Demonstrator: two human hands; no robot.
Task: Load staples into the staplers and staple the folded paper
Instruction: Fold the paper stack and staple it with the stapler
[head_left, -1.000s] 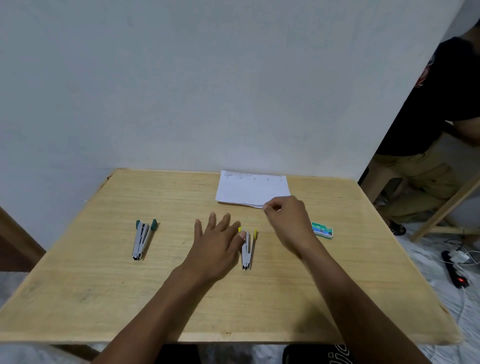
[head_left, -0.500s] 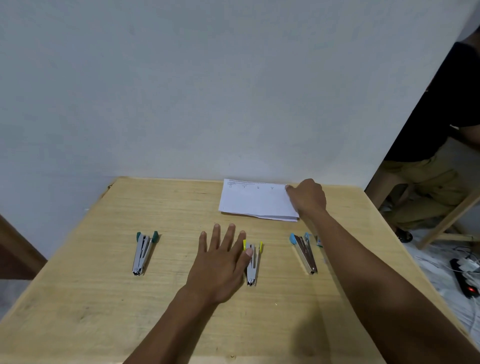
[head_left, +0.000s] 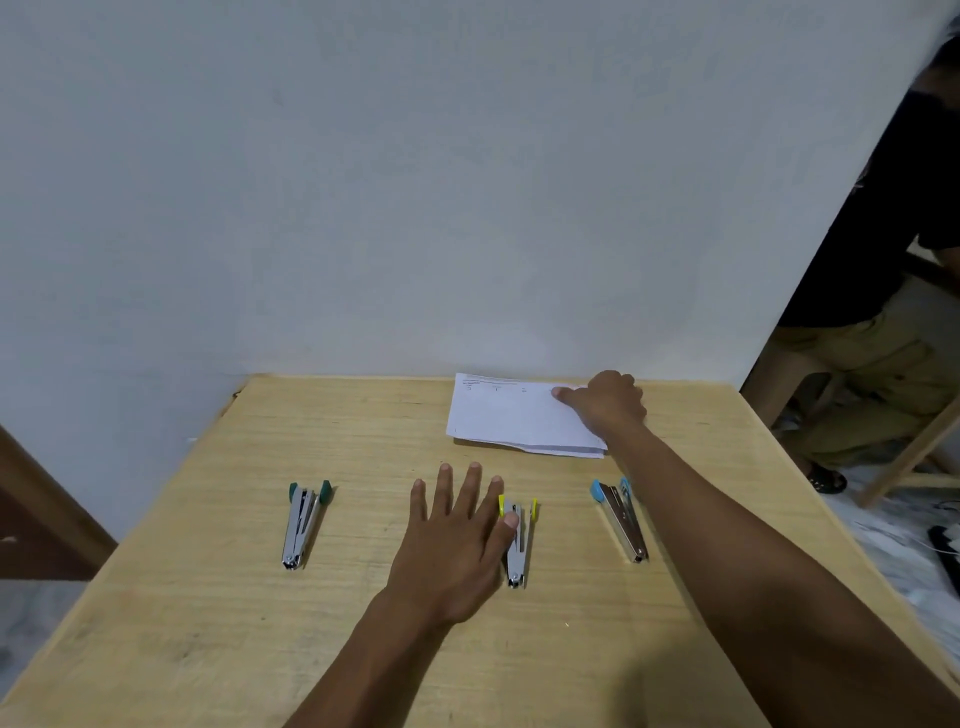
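Folded paper (head_left: 509, 415) is pinched in my right hand (head_left: 610, 402). My left hand (head_left: 457, 545) lies flat by the yellow stapler (head_left: 517, 561); loading and stapling look undone.

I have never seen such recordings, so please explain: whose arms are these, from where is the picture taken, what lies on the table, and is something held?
No machine here: these are a person's two bare arms, filmed by a camera worn on the head, looking down. On the wooden table lie the green-tipped stapler, yellow-tipped stapler and blue-tipped stapler, plus a paper stack near the wall. The left hand lies flat and open, thumb touching the yellow-tipped stapler. The right hand sits with curled fingers on the stack's right edge; whether it grips is unclear.
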